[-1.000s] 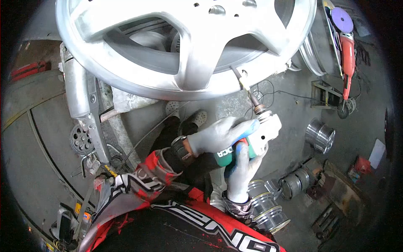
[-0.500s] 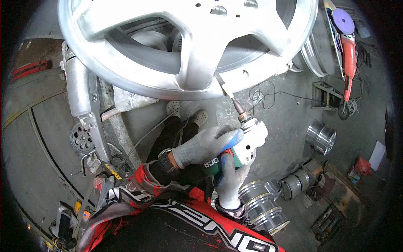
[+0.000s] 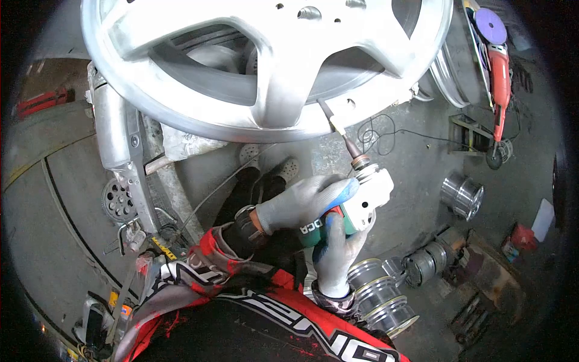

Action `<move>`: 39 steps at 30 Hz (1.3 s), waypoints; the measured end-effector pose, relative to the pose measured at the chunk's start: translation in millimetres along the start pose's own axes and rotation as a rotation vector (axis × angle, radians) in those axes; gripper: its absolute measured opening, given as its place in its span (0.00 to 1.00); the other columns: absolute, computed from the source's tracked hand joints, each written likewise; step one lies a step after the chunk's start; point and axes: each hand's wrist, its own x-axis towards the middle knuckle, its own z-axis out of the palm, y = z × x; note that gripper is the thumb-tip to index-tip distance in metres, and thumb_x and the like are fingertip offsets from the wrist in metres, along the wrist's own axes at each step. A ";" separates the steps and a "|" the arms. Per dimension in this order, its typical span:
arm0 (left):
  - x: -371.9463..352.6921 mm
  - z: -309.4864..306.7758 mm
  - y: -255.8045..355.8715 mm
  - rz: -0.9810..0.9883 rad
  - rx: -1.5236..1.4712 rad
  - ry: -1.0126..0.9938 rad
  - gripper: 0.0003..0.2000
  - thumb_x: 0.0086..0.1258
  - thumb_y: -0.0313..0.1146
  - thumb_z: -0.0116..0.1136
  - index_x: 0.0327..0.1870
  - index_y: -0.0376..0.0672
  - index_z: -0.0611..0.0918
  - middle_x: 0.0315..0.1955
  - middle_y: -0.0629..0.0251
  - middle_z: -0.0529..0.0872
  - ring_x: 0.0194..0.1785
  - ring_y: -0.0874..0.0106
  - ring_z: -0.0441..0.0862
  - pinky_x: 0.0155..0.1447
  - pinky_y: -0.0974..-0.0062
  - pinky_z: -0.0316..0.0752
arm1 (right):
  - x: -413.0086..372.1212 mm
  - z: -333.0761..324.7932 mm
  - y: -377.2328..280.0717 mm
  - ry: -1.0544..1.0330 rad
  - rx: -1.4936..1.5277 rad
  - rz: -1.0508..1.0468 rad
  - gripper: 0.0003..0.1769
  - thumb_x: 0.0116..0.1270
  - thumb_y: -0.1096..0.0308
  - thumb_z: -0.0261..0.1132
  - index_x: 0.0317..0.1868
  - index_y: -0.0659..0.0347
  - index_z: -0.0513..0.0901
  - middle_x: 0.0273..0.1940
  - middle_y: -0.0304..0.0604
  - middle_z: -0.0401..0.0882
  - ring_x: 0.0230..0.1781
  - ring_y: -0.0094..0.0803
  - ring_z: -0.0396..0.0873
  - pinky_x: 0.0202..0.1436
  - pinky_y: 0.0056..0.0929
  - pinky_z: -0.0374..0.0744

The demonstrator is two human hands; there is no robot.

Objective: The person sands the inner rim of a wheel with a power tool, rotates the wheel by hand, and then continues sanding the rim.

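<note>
Here both hands (image 3: 319, 217) grip the die grinder (image 3: 356, 202), its bit pointing up-left at the wheel rim (image 3: 199, 120).

1. A red angle grinder (image 3: 499, 78) with a purple disc (image 3: 490, 27) sits far right, possibly hung.
2. A small polished rim (image 3: 461, 194) lies on the floor, right side.
3. Ribbed metal cylinders (image 3: 380, 295) rest lower down.
4. A black cable (image 3: 377, 130) loops across the floor.

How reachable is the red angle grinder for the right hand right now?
Probably not: the right hand grips the die grinder with the left hand, bit against the wheel rim. The red angle grinder lies far to the right, likely past arm's reach, though nothing blocks the way.
</note>
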 end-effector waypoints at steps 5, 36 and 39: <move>7.8 -15.1 35.4 -0.492 -0.570 0.021 0.17 0.82 0.35 0.54 0.62 0.30 0.79 0.53 0.48 0.87 0.58 0.59 0.86 0.67 0.65 0.78 | -7.8 -2.6 4.8 -0.038 -0.040 0.016 0.41 0.65 0.80 0.67 0.78 0.65 0.62 0.66 0.47 0.72 0.66 0.36 0.75 0.73 0.38 0.72; 7.9 -28.8 37.8 -0.556 -0.491 -0.105 0.22 0.85 0.45 0.51 0.59 0.31 0.82 0.48 0.54 0.89 0.53 0.70 0.85 0.61 0.70 0.77 | -15.8 -3.3 16.6 -0.041 0.171 0.270 0.44 0.64 0.79 0.69 0.78 0.65 0.60 0.67 0.48 0.71 0.67 0.36 0.73 0.74 0.38 0.70; 12.1 -13.4 27.7 -0.389 -0.418 -0.048 0.20 0.84 0.42 0.53 0.59 0.31 0.82 0.48 0.51 0.88 0.52 0.67 0.86 0.60 0.71 0.78 | -5.4 -3.7 14.1 -0.013 0.209 0.279 0.42 0.65 0.79 0.68 0.78 0.65 0.61 0.67 0.48 0.71 0.67 0.36 0.73 0.74 0.38 0.70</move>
